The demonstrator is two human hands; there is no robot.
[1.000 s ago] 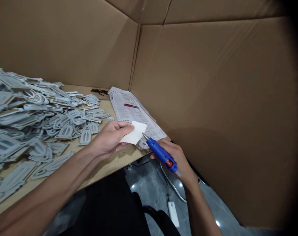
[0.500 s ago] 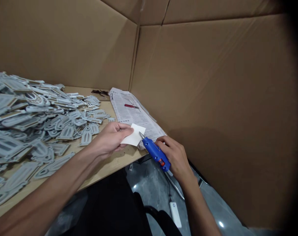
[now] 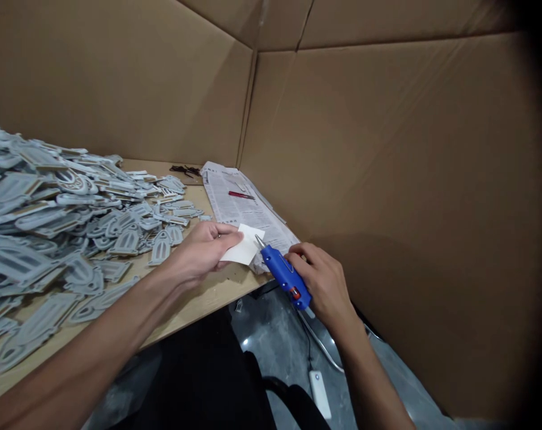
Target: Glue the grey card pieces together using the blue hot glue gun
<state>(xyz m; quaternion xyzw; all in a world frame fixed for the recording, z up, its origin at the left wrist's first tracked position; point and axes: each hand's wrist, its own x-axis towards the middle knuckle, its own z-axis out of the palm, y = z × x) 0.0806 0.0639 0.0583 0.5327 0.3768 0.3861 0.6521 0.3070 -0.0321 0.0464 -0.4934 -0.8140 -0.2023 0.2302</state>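
A small white card point(image 3: 244, 248) is pinched between the thumb and fingers of my left hand point(image 3: 208, 248), over the table's edge. My right hand point(image 3: 322, 280) is wrapped round a blue hot glue gun point(image 3: 285, 278), its metal nozzle directed up and left. In view the nozzle tip overlaps the card's right part; I cannot tell whether it touches. Left of my hands, a large heap of pale grey-white flat pieces point(image 3: 96, 221) with slotted shapes and brownish edges covers the table.
Newspaper sheets point(image 3: 226, 206) lie at the table's right end with a red pen-like tool point(image 3: 241, 195) on them. Dark tangled strands point(image 3: 185, 171) lie behind. Cardboard walls point(image 3: 387, 179) enclose the back and right. A white power strip point(image 3: 319, 394) with a cord rests on the floor.
My right hand and the glue gun have shifted very slightly right, with the nozzle still over the card's right side. The left hand keeps its hold on the card. The view has shifted slightly.
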